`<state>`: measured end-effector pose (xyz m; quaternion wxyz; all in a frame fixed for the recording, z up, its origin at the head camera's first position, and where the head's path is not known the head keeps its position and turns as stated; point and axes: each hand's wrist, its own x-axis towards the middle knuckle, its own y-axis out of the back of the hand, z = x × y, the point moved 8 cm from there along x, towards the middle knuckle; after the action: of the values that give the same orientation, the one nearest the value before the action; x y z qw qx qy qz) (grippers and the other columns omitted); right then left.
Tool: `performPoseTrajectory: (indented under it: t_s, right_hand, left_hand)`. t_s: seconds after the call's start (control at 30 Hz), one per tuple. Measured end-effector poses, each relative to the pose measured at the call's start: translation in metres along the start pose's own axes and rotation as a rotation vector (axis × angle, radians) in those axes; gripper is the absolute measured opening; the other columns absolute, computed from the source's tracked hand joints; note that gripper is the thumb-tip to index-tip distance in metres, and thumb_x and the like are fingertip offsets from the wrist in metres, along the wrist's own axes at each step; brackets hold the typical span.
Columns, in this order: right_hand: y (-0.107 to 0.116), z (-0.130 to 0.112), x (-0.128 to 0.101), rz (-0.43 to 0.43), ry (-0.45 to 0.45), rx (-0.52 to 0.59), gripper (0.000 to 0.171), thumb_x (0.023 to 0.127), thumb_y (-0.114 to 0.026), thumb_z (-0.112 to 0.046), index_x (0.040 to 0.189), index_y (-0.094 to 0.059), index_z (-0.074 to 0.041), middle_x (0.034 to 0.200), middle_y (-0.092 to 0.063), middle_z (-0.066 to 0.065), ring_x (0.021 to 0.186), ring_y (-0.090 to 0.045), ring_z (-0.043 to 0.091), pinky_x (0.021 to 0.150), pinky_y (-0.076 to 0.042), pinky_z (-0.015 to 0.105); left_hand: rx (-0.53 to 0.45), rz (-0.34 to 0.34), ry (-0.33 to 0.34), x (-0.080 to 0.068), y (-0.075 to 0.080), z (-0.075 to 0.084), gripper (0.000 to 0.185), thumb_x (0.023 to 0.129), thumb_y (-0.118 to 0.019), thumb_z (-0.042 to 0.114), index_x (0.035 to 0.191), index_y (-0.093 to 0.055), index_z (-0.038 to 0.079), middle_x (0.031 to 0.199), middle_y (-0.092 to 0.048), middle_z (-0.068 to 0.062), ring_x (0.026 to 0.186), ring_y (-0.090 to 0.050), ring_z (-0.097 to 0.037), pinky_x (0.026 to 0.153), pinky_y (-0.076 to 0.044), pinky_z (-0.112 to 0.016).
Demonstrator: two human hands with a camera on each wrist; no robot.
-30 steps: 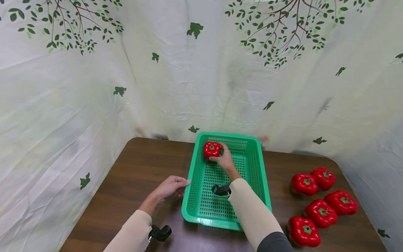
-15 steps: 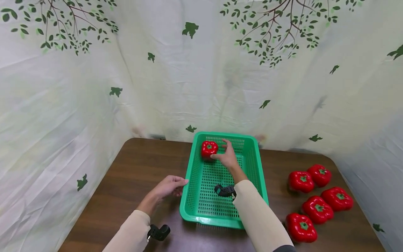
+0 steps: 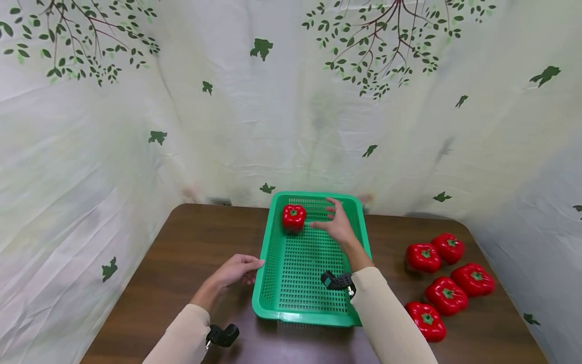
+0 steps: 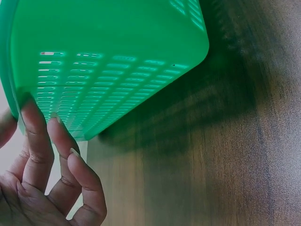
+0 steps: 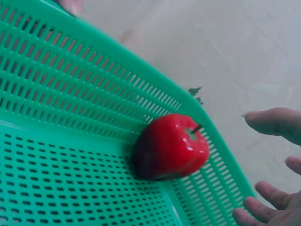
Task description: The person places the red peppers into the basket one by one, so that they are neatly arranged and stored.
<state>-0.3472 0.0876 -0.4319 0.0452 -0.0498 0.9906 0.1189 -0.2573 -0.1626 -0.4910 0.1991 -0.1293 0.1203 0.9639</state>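
Note:
A red bell pepper (image 3: 293, 218) with a green stem stands in the far left corner of a green plastic basket (image 3: 313, 318). My right hand (image 3: 338, 227) is above the basket, just right of the pepper and apart from it, its fingers spread and holding nothing. In the right wrist view the pepper (image 5: 171, 148) leans near the basket's slotted walls, the fingers (image 5: 273, 122) off to the right. At the basket's left rim my left hand (image 3: 234, 270) pinches the edge between thumb and forefinger. The left wrist view shows the other fingers (image 4: 87, 181) loosely bent below the rim (image 4: 9, 70).
Several more red bell peppers (image 3: 447, 296) sit grouped on the right side of the brown wooden table (image 3: 182, 253). Behind the table hangs a pale cloth (image 3: 236, 126) printed with leaves and branches. A black wrist camera (image 3: 223, 335) is on the left wrist.
My right hand has let go of the pepper and drawn away to the right, fingers spreading. The pepper stays in the basket corner. The left hand keeps its place, while the whole view shifts slightly.

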Motion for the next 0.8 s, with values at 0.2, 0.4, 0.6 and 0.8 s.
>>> performPoseTrajectory:
  t_s: [0.2, 0.4, 0.6, 0.8]
  right_hand:
    - [0.011, -0.001, -0.011, -0.021, 0.019, 0.024, 0.088, 0.082, -0.077, -0.008, 0.15, -0.023, -0.015, 0.15, -0.031, 0.018, 0.138, -0.029, 0.038, 0.102, -0.038, 0.055]
    - [0.025, -0.001, -0.02, -0.029, 0.04, 0.08, 0.087, 0.081, -0.076, -0.005, 0.15, -0.023, -0.013, 0.149, -0.03, 0.02, 0.138, -0.027, 0.039, 0.105, -0.034, 0.056]
    - [0.041, -0.002, -0.029, -0.059, 0.055, 0.086, 0.086, 0.083, -0.076, -0.009, 0.151, -0.022, -0.013, 0.151, -0.029, 0.017, 0.14, -0.026, 0.039, 0.106, -0.031, 0.057]
    - [0.054, -0.002, -0.038, -0.101, 0.085, 0.099, 0.08, 0.085, -0.072, -0.006, 0.15, -0.026, -0.011, 0.151, -0.029, 0.02, 0.138, -0.029, 0.04, 0.106, -0.031, 0.057]
  left_hand:
    - [-0.004, -0.004, -0.005, -0.001, 0.003, 0.0, 0.035, 0.097, -0.058, 0.027, 0.102, -0.065, -0.007, 0.075, -0.062, -0.003, 0.069, -0.055, -0.019, 0.065, -0.045, -0.031]
    - [0.005, 0.001, 0.005, 0.0, 0.005, -0.001, 0.037, 0.096, -0.059, 0.03, 0.103, -0.066, -0.005, 0.075, -0.062, -0.002, 0.069, -0.056, -0.019, 0.067, -0.047, -0.033]
    - [0.021, 0.008, 0.015, 0.001, 0.004, -0.002, 0.039, 0.097, -0.058, 0.033, 0.102, -0.066, -0.005, 0.076, -0.063, -0.002, 0.07, -0.057, -0.02, 0.069, -0.048, -0.035]
    - [0.018, -0.004, 0.012, 0.003, -0.001, 0.0, 0.039, 0.098, -0.056, 0.032, 0.103, -0.066, -0.005, 0.075, -0.062, -0.002, 0.07, -0.057, -0.019, 0.069, -0.048, -0.035]
